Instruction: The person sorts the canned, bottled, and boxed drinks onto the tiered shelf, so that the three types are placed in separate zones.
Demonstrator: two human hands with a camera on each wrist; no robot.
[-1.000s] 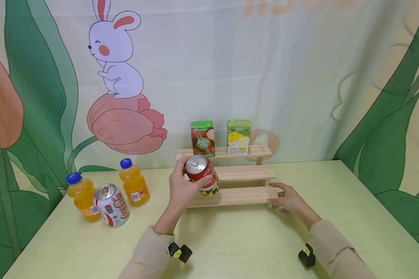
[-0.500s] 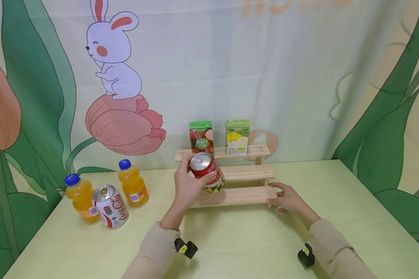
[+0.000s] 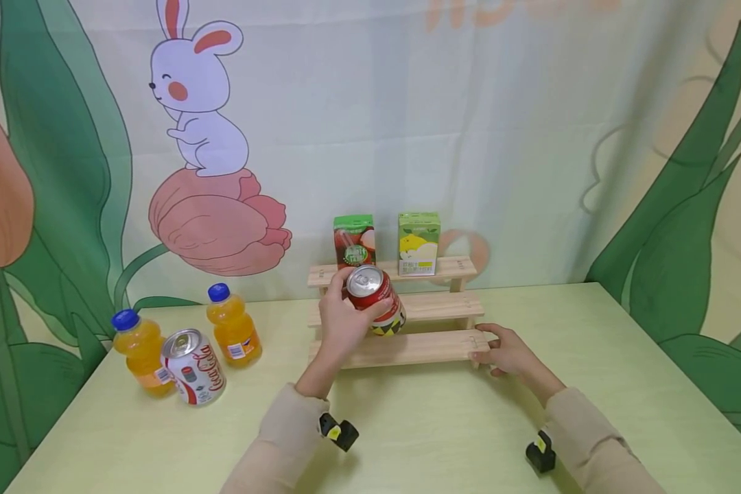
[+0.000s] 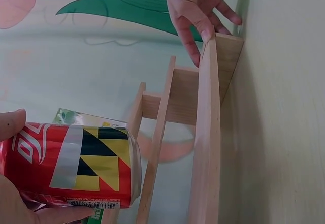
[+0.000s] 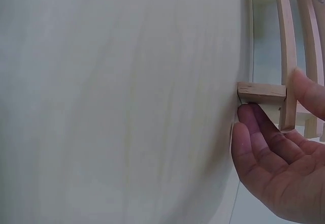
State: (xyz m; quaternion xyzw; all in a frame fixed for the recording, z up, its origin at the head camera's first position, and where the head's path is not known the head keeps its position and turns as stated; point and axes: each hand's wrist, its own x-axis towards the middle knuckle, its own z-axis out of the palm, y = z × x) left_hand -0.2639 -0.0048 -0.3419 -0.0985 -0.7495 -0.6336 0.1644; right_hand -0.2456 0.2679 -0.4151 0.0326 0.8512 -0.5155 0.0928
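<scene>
My left hand (image 3: 344, 321) holds a red soda can (image 3: 377, 302), tilted, in front of the middle step of a three-step wooden shelf (image 3: 401, 350). In the left wrist view the can (image 4: 76, 165) lies across the picture, its red, yellow and black pattern showing, with thumb and fingers round it. At the right end of the lowest step, my right hand (image 3: 504, 351) grips the shelf. The right wrist view shows its thumb on the board (image 5: 288, 56) and its fingers curled in behind the end. Part of the middle step is hidden by the can and left hand.
Two juice boxes stand on the top step, one red and green (image 3: 354, 240), one yellow-green (image 3: 418, 243). Left on the table (image 3: 432, 425) are a white Coca-Cola can (image 3: 194, 367) and two orange drink bottles, one behind it (image 3: 138, 350) and one beside it (image 3: 234, 329). A printed curtain (image 3: 370, 123) hangs behind.
My left hand has carried the red can to the right and slightly up, from over the lowest step's left part toward the middle step. The right hand stays on the shelf end.
</scene>
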